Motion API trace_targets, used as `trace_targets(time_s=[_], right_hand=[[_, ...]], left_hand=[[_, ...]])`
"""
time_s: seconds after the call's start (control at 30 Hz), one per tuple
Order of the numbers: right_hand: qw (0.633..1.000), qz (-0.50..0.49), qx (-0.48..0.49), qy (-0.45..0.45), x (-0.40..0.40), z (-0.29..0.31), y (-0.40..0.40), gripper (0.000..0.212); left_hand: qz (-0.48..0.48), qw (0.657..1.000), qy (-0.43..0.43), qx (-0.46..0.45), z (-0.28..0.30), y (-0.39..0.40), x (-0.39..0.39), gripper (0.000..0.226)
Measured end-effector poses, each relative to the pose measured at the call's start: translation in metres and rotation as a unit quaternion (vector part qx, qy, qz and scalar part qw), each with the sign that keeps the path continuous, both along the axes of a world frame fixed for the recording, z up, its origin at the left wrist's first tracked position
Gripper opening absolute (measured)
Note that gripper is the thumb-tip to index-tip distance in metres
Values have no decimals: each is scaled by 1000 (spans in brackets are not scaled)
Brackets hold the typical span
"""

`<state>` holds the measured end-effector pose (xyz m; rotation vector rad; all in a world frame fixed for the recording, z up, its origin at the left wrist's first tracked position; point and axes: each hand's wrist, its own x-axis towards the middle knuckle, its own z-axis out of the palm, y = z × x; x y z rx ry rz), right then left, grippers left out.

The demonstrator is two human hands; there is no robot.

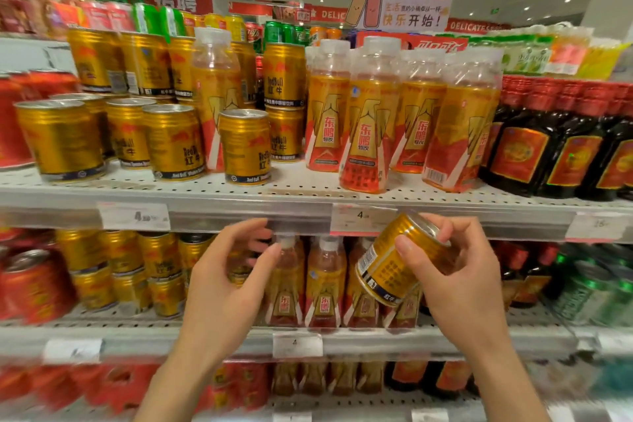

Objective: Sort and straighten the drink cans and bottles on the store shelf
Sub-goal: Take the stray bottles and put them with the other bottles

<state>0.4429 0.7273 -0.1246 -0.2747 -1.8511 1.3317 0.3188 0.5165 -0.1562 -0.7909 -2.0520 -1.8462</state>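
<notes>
A: How many hands, and what do they hold?

B: Two. The right hand [459,284] has its fingers and thumb curled round one gold can [394,264], tilted, top end up and away, in front of the shelf edge [239,216]. The left hand [226,277] is spread, fingers loosely bent, holding nothing.

A: How does the can look?

B: Ribbed gold metal, silver rim, dark band at the base, a barcode on the side.

A: And above the hands?

B: Four gold cans stand in the front row up and left of the left hand, with more stacked behind. Four bottles [366,113] front the group above the right hand; a lone bottle [214,96] stands among the cans.

A: Any room?

B: Bare shelf lies between the nearest can [245,147] and the bottles, directly above the left hand's fingertips.
</notes>
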Motion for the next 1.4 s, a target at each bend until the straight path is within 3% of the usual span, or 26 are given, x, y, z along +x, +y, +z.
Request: trace_targets(time_s=[0.43, 0.73, 1.03, 1.2, 1.4], right_hand=[[993, -119, 9, -21, -40, -13, -135, 35], [990, -72, 122, 6, -91, 49, -171, 39], [942, -22, 334, -9, -156, 108, -165, 43], [918, -8, 396, -25, -179, 102, -148, 41], [917, 14, 397, -28, -186, 99, -132, 42]], left_hand=[[-76, 997, 13, -15, -3, -129, -66, 28], [-34, 975, 208, -72, 52, -163, -111, 35], [35, 906, 367, -210, 106, -141, -157, 41], [28, 905, 360, -224, 121, -128, -169, 36], [22, 924, 302, -233, 159, -103, -183, 43]])
